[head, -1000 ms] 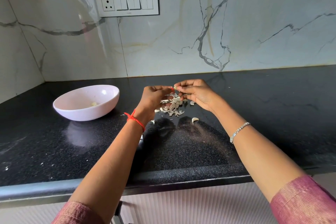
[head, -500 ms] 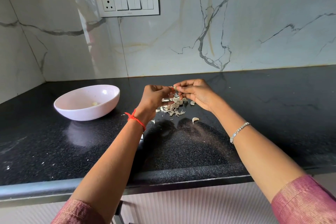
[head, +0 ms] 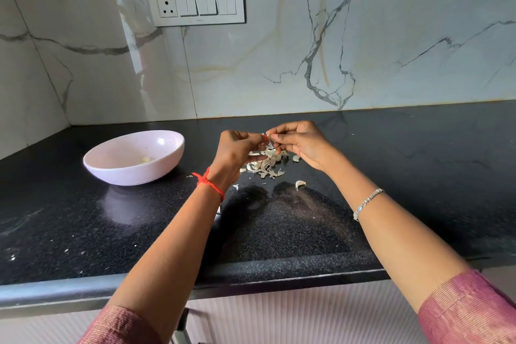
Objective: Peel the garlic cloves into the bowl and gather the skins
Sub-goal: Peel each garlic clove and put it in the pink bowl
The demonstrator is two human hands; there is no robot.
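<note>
I hold both hands just above the black speckled stone desk (head: 418,170), well to the right of the pale pink round bowl (head: 139,177). My left hand (head: 237,148) and my right hand (head: 304,145) meet fingertip to fingertip. Each grip is narrowed to a pinch on the same small pale garlic clove (head: 268,135), with the other fingers curled in. The clove is too small for me to tell how much skin is left on it. I judge its long axis runs roughly across, from one hand to the other, but I cannot be sure.

Below the pinch, also right of the bowl, the loose heap of papery white garlic skins (head: 265,166) lies on the desk. A single curved whitish clove (head: 300,184) lies apart from the heap, farther from the bowl and nearer to me.

One yellowish peeled clove (head: 145,159) rests inside the bowl. The bowl stands on the left hand's side of the pinch, so that hand is the nearer one. I judge that once the clove is bare, the left hand should carry it across. The right hand is better placed for the skins.
</note>
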